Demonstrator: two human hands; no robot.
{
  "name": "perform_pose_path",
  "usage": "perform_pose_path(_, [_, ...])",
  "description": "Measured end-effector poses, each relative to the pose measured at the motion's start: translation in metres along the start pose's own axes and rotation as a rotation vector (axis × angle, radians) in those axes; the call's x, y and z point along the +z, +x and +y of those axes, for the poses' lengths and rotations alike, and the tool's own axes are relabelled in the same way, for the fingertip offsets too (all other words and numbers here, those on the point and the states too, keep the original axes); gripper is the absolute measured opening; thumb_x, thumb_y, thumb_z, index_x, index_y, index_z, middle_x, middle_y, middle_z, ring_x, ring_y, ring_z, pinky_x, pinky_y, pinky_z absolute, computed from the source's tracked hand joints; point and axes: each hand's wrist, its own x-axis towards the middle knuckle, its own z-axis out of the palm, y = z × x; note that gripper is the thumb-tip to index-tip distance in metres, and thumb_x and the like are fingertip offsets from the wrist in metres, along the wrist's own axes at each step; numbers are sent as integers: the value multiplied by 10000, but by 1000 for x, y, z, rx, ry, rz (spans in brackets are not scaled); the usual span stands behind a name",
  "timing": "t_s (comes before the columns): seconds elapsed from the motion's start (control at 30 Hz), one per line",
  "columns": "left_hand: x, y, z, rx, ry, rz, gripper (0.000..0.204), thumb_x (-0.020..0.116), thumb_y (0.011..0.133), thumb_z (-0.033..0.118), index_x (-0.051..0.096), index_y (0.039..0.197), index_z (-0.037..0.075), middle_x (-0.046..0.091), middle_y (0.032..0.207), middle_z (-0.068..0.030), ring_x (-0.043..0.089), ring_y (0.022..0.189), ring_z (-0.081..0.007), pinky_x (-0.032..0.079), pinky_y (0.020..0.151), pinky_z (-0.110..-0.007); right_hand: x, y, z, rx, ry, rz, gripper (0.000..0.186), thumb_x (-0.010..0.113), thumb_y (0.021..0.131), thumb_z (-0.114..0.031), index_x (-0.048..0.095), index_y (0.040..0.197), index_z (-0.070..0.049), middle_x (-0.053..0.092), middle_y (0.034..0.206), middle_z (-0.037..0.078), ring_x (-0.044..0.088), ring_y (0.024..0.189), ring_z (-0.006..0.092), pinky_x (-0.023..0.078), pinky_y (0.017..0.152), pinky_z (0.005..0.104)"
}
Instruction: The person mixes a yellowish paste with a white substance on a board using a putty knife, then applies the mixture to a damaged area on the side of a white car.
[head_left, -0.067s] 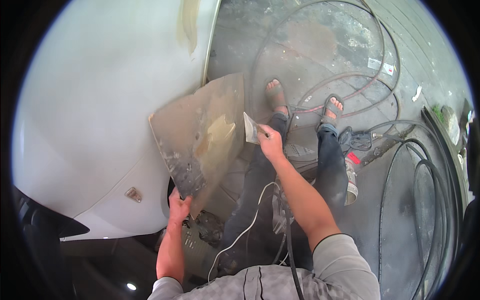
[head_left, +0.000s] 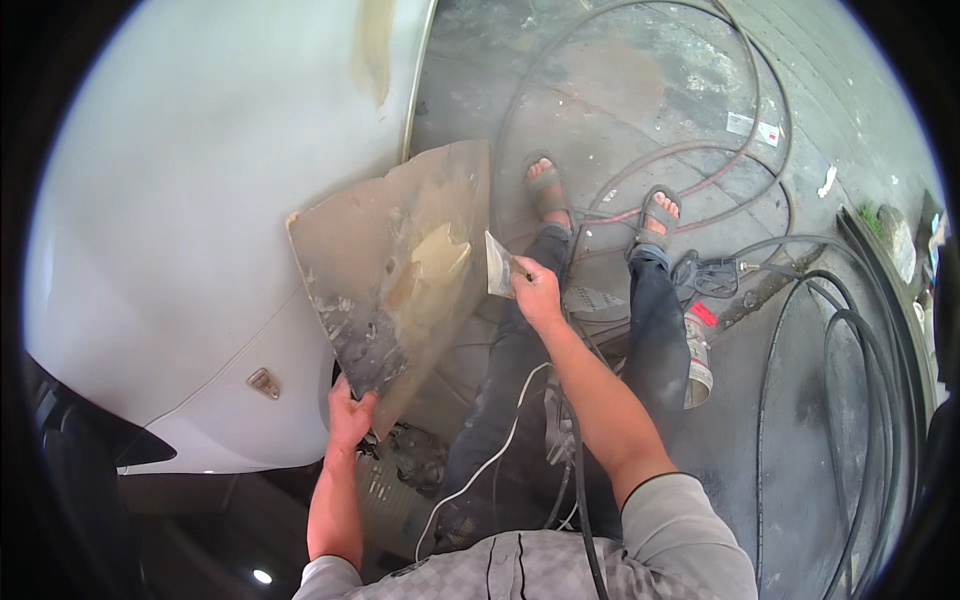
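Observation:
My left hand [head_left: 350,412] grips the near corner of a stained brown board [head_left: 345,235], its fingers partly hidden beneath it. A patch of cream-coloured paste [head_left: 438,265] is smeared over the board's right half. In my right hand [head_left: 537,290] is a putty knife [head_left: 499,264] with a wide flat blade and a short handle. The blade stands just off the board's right edge, apart from the paste. To the left is a white car body panel [head_left: 180,200], with a tan filler streak [head_left: 374,50] near its upper edge.
Black hoses [head_left: 870,400] coil on the floor at right, near a spray-gun-like tool [head_left: 710,275] and a tipped can [head_left: 698,365]. A thinner hose [head_left: 755,70] loops around my feet. A white cable [head_left: 490,460] hangs along my legs.
The board and my left hand have shifted slightly left. My right hand has moved a little left and down with the putty knife.

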Motion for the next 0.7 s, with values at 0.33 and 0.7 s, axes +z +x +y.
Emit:
perform_pose_path(0.33, [-16, -22, 139, 100, 49, -21, 434, 627, 762, -33, 609, 1195, -26, 674, 1110, -90, 596, 1048, -166, 439, 955, -306, -7, -58, -73, -588, -96, 194, 284, 564, 828, 15, 657, 1096, 32, 663, 1043, 165, 643, 968, 315, 502, 855, 349])
perform_pose_path(0.7, [33, 7, 231, 398, -110, -9, 410, 596, 737, -63, 632, 1144, -37, 672, 1071, -88, 604, 1018, -169, 451, 923, -292, -51, -70, -153, -884, -110, 207, 275, 601, 813, 18, 678, 1077, 9, 678, 1036, 164, 623, 969, 341, 508, 849, 380])
